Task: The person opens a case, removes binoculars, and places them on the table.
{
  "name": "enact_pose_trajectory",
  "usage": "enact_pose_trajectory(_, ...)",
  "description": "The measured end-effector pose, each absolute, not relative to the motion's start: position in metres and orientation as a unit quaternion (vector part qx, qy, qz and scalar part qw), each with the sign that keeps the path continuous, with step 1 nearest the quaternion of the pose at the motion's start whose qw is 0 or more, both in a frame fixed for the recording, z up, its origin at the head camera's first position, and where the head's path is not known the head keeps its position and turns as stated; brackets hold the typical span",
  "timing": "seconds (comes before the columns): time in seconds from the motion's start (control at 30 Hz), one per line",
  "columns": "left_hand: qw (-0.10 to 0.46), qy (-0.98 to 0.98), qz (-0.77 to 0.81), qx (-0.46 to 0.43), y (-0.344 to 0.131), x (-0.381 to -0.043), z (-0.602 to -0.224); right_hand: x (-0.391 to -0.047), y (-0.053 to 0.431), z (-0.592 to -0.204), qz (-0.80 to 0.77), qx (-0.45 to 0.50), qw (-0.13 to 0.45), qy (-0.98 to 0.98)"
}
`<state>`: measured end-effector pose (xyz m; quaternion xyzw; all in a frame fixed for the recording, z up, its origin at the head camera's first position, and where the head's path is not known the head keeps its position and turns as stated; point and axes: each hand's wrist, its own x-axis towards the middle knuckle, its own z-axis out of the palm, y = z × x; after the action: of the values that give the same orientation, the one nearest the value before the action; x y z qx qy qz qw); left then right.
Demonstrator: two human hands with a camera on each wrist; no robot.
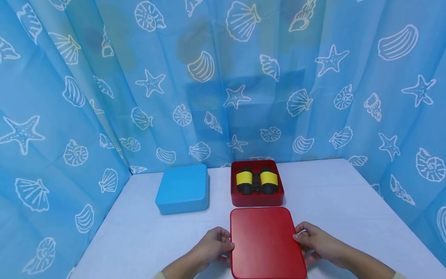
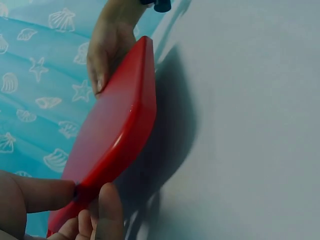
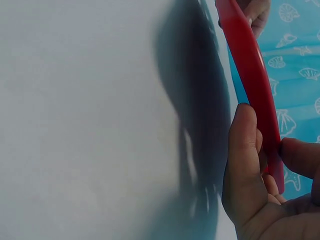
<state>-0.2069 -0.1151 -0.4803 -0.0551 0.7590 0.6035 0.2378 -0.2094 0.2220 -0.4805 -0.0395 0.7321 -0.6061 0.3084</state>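
Between my two hands is a red lid point(image 1: 267, 242), raised above the table with its shadow below it in both wrist views. My left hand point(image 1: 215, 246) grips its left edge, thumb on top and fingers underneath. The right edge is pinched the same way by my right hand point(image 1: 313, 242). Just beyond the lid stands an open red box point(image 1: 258, 200). Inside it lie black binoculars point(image 1: 256, 181) with yellow bands round both barrels.
A closed light-blue box point(image 1: 182, 188) stands left of the red box. White cloth covers the table point(image 1: 320, 186). Blue curtains point(image 1: 216, 77) with white shell and starfish prints hang behind and at both sides.
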Motion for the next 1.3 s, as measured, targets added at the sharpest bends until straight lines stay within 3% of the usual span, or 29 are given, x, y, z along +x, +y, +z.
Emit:
enact_pose_trajectory(0.43,0.266,0.753,0.601,-0.033,-0.114,-0.195,-0.486,-0.199,0.225,-0.491,-0.586,-0.031,0.314,0.746)
enact_pose_trajectory(1.3,0.247,0.862,0.442,-0.001,-0.108,-0.196,-0.478,-0.192,0.209,-0.484,-0.454,-0.034,0.25,0.855)
